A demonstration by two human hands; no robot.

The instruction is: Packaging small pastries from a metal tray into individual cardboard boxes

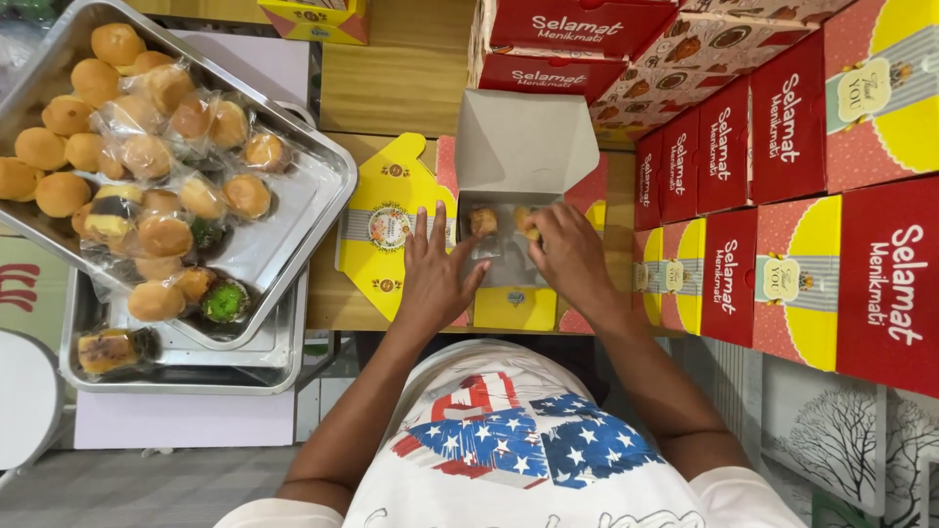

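Both my hands are working inside the open snack box [509, 156] on the table edge. Left hand [433, 279] is lying flat, fingers spread, holding nothing. Right hand [570, 256] is pinching a wrapped pastry [525, 221] beside another pastry [482, 220]; metal tray [313, 196] to my left.

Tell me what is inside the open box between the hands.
The open box holds at least two wrapped pastries near its far wall. The right hand covers the right part and the left hand rests at its left edge, so anything beneath them is hidden.
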